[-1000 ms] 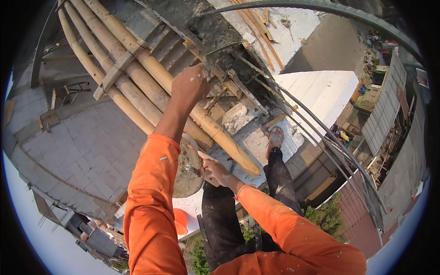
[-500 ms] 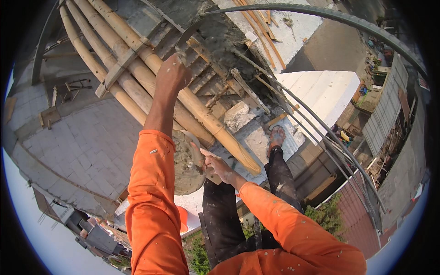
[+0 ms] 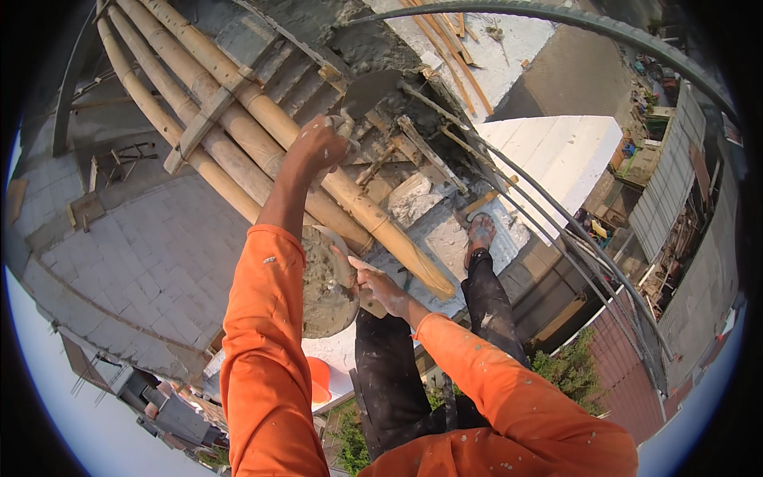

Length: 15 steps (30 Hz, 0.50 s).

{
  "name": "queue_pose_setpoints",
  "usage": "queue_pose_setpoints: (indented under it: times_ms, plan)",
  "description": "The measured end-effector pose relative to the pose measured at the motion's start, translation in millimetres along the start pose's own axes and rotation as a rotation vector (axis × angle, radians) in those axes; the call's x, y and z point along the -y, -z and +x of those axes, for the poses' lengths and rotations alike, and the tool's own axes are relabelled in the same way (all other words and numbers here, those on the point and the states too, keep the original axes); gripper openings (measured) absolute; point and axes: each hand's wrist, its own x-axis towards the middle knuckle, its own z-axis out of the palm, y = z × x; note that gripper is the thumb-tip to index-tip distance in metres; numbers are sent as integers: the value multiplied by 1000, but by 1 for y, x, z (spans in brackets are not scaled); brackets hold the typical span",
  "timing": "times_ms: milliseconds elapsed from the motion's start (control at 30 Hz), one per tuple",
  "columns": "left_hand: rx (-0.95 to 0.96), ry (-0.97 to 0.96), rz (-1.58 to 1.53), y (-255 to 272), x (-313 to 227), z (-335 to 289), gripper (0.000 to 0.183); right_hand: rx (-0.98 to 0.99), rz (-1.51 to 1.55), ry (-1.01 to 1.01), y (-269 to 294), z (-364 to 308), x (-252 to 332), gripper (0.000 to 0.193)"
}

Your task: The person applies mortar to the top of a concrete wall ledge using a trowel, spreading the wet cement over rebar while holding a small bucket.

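Head view: outdoors, mortar [image 3: 327, 290] sits near bamboo poles [image 3: 274, 117] and white slab [image 3: 338, 348].

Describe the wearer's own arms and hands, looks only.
Long orange sleeves, left and right, creased and flecked with pale, dried-looking spatter. The left cuff stops mid-forearm; the right sits nearer the wrist. No gloves on the left hand or right hand; pale residue marks both. No cables visible on either arm.
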Motion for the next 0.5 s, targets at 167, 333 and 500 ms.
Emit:
queue_pose_setpoints:
  times_ms: [167, 333, 500]
  plan:
    - [-397, -196, 310, 36, 6, 9, 19, 10, 19, 10, 5, 0, 1, 53]
    - [-515, -238, 327, 43, 23, 1, 23, -43, 5, 11, -2, -2, 7, 52]
    - [-323, 131, -4, 63, 17, -5, 31, -13, 61, -16, 0, -1, 6, 51]
